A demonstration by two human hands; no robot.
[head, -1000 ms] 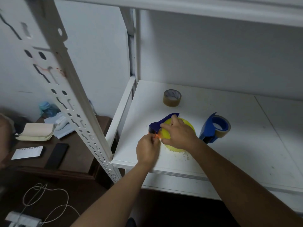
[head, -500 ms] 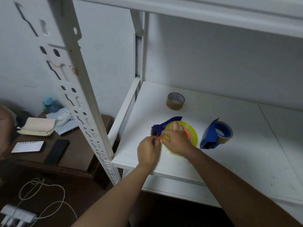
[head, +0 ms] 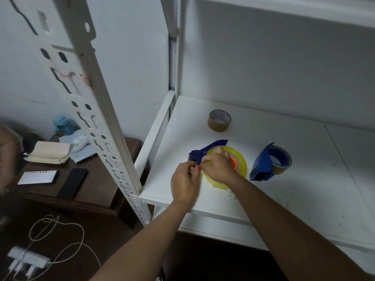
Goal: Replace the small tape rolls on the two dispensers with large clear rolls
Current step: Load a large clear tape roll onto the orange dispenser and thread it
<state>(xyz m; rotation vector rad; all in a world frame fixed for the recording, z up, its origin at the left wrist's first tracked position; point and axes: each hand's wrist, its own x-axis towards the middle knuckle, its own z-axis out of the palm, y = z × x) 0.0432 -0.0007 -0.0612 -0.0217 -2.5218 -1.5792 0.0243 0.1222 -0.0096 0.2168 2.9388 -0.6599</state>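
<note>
I see the near blue dispenser (head: 199,154) lying flat on the white shelf (head: 304,179), its handle pointing away and right, the large clear roll (head: 240,161) flat beside it. My right hand (head: 218,167) rests on that roll, its grip pinched at the dispenser's front end; my left hand (head: 185,182) pinches there too, seemingly on the tape end. The second dispenser (head: 263,165) lies well right of my hands.
</note>
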